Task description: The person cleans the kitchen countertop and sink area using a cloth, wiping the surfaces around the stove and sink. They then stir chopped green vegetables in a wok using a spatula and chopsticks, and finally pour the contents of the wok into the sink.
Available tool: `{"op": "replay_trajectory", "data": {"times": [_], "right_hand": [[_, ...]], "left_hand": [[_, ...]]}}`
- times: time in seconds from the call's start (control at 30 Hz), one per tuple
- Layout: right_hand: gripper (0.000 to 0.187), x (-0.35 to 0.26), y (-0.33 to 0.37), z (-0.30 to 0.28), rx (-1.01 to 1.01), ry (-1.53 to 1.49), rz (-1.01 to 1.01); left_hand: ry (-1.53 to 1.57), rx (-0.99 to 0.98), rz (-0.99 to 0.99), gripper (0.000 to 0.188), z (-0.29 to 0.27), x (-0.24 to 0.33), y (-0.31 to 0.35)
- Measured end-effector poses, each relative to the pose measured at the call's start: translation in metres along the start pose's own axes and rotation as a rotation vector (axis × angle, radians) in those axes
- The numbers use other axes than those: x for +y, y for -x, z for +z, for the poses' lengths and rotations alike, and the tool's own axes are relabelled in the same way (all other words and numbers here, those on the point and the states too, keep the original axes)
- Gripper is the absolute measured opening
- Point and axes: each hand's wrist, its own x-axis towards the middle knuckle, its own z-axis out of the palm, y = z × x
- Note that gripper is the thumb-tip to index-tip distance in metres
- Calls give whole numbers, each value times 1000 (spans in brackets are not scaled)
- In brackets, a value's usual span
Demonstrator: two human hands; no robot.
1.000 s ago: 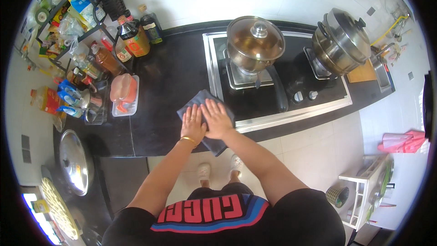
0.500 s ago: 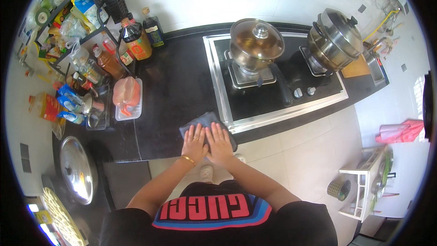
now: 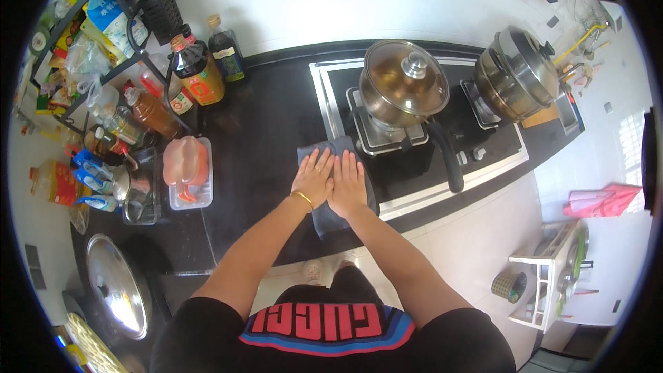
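A grey-blue cloth [image 3: 326, 221] lies on the black countertop [image 3: 255, 166], against the left edge of the gas stove [image 3: 407, 202]. My left hand [image 3: 313, 179] rests flat on it, fingers stretched forward, a gold bangle at the wrist. Pressed down close beside it, my right hand [image 3: 347, 185] also has its fingers straight and its palm on the cloth. Neither hand grips anything. Ahead and to the right, a steel pot [image 3: 388, 105] with a glass lid stands on the left burner, its black handle [image 3: 447, 155] pointing toward me.
A steel steamer pot [image 3: 511, 79] occupies the right burner. Left stand sauce bottles [image 3: 197, 72], a pink container [image 3: 185, 162] on a clear tray, and a crowded rack [image 3: 131, 24]. A large round lid [image 3: 117, 287] sits near left. The counter's front edge runs beneath my forearms.
Both hands have slid forward and a little right, away from my body. The cloth has moved with them and now shows more of itself nearer my wrists. The view has shifted slightly.
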Motion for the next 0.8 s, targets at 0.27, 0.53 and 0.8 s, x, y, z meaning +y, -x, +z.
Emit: {"op": "replay_trajectory", "data": {"times": [0.27, 0.53, 0.8], "right_hand": [[58, -1, -115, 24, -13, 14, -11], [57, -6, -205, 39, 12, 21, 48], [55, -3, -242, 60, 106, -82, -154]], "left_hand": [[-118, -35, -62, 55, -18, -73, -86], [-202, 11, -48, 54, -27, -133, -159], [-191, 20, -238, 55, -28, -153, -164]]}}
